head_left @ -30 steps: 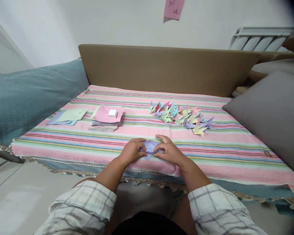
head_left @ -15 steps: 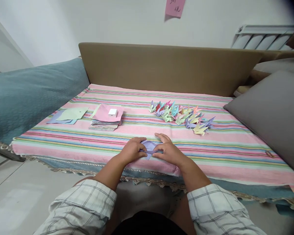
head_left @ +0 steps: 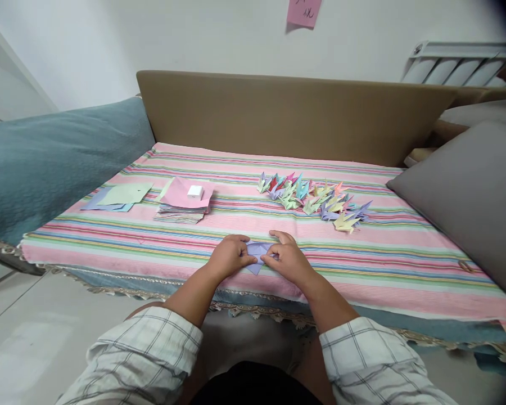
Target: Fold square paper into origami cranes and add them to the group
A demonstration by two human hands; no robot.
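A partly folded sheet of purple origami paper (head_left: 255, 268) lies on the striped cloth near the seat's front edge, a pointed corner toward me. My left hand (head_left: 229, 256) grips its left side, thumb on top of the paper. On the right side, my right hand (head_left: 290, 260) pinches the paper with thumb and index finger, while its other fingers stretch away from me. Parts of the sheet are hidden under both hands. Beyond my right hand sits a cluster of folded paper cranes (head_left: 312, 199) in several colours.
A stack of paper squares (head_left: 181, 214) carries a white cube-shaped block (head_left: 195, 193). Loose green and blue sheets (head_left: 124, 194) lie farther left. A grey cushion (head_left: 472, 197) leans at the right, near a small brown object (head_left: 466, 266). A brown backrest (head_left: 287, 118) stands behind.
The purple paper's raised flap has been pressed flatter, and my thumbs have moved inward onto it. My left hand has shifted slightly right.
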